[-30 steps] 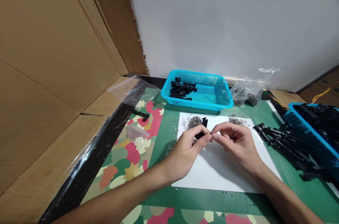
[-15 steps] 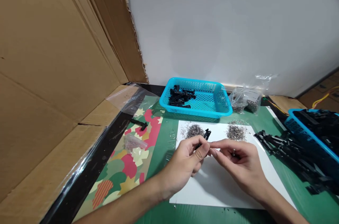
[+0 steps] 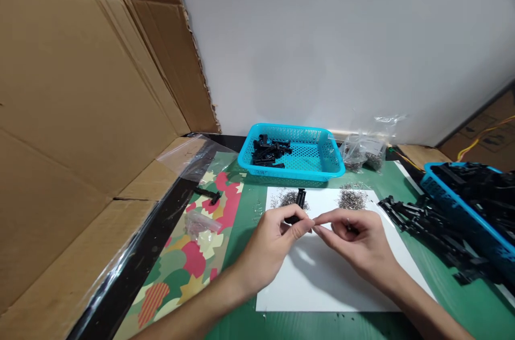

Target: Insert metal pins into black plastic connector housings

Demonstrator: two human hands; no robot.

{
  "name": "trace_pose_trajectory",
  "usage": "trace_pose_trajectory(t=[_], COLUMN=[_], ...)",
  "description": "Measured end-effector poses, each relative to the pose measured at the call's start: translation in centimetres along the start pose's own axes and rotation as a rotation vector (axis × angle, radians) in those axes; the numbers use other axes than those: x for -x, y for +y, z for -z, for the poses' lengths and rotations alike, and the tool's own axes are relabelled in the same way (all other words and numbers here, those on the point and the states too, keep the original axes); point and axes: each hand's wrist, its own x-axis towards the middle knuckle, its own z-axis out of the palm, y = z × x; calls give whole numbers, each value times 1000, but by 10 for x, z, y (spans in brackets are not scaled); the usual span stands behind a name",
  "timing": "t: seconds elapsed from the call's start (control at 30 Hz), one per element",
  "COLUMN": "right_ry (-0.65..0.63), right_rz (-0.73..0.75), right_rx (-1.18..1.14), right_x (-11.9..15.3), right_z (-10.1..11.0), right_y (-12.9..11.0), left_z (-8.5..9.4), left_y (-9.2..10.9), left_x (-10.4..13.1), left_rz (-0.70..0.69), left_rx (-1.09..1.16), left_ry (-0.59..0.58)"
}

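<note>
Over the white sheet [image 3: 330, 286], my left hand [image 3: 277, 243] is closed on a black plastic part [image 3: 301, 198], whose upper end sticks up above the fingers. My right hand [image 3: 358, 238] meets it from the right, thumb and index fingertips pinched together at the left fingertips. Whatever lies between the right fingertips is too small to make out. Small metal pieces [image 3: 288, 199] form a pile just behind my left hand, and a second pile of metal pieces [image 3: 352, 198] lies behind my right hand.
A blue basket [image 3: 298, 174] holding black parts [image 3: 269, 152] stands at the back. Bags of metal pieces [image 3: 372, 157] are beside it. More black parts [image 3: 438, 233] lie at the right, next to another blue basket [image 3: 466, 200]. Cardboard [image 3: 80, 88] rises on the left.
The black part in my left hand has turned more upright. Both hands remain together at the fingertips, and the whole view has shifted slightly.
</note>
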Motion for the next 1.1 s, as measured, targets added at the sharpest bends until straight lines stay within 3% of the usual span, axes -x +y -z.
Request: trace_pose_trajectory(t=[0.2, 0.37, 0.53, 0.7, 0.83, 1.1], right_ry=[-73, -143, -186, -213, -215, -212], right_rz=[-90, -121, -179, -179, -175, -213], right_rx=[-156, -233, -306, -371, -389, -350], right_x=[-1, -6, -10, -11, -12, -12], right_z=[3, 4, 3, 4, 4, 2], right_y=[-2, -6, -7, -2, 1, 2], left_z=[5, 11, 15, 13, 12, 9], left_y=[2, 7, 7, 2, -3, 3], left_x=[-5, -1, 1, 4, 4, 5], left_rz=[6, 36, 6, 41, 18, -50], left_rx=[47, -88, -253, -204, -203, -442], left_ry=[-108, -205, -212, -245, -211, -130])
